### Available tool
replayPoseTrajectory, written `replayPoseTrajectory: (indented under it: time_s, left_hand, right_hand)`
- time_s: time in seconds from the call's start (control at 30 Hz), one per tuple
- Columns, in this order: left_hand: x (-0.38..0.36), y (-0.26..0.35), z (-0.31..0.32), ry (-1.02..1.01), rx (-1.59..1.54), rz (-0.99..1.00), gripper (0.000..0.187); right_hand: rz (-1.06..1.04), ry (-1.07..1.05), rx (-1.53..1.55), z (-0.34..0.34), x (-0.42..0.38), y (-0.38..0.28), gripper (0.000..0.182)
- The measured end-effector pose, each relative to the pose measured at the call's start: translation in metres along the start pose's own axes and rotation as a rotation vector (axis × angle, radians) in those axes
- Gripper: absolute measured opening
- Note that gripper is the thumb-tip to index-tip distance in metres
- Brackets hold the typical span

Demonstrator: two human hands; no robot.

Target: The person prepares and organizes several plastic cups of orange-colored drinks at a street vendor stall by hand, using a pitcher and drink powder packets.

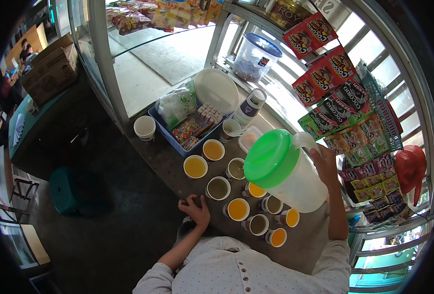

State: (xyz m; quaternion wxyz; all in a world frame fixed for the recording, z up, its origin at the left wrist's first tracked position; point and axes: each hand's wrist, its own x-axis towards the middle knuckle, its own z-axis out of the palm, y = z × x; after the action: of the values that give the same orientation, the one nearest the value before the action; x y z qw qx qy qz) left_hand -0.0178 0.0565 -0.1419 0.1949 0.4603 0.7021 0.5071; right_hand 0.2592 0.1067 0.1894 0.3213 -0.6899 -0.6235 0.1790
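A translucent pitcher (302, 188) with a green lid (270, 158) is tilted over the cups on the right part of the counter. My right hand (323, 164) grips its handle. Below and left of it stand several paper cups, some with orange liquid, such as one cup (237, 209), others with a grey-brown drink, such as another cup (218, 188). My left hand (196, 211) is at the counter's near edge, fingers apart and slightly curled, holding nothing. Whether liquid leaves the pitcher cannot be seen.
A blue basket (164, 128) holds packets and plastic bags. Near it are an empty cup (144, 128), stacked cups (248, 107) and a lidded tub (257, 58). Snack packets (324, 73) hang at right. A green stool (75, 190) stands at left; people sit farther back.
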Motion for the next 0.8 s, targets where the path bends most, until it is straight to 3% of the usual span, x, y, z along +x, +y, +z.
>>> replayPoseTrajectory:
  time_s: [0.27, 0.47, 0.8]
  left_hand:
    - [0.0, 0.001, 0.0, -0.006, -0.006, -0.019, 0.029]
    - [0.001, 0.001, -0.001, -0.002, -0.008, -0.002, 0.029]
    - [0.0, 0.0, -0.001, -0.014, -0.02, -0.023, 0.029]
  right_hand:
    - [0.027, 0.008, -0.014, 0.001, 0.004, -0.003, 0.043]
    - [-0.131, 0.014, -0.07, 0.018, 0.024, -0.025, 0.043]
    - [-0.096, -0.087, -0.1, 0.053, 0.06, -0.056, 0.049]
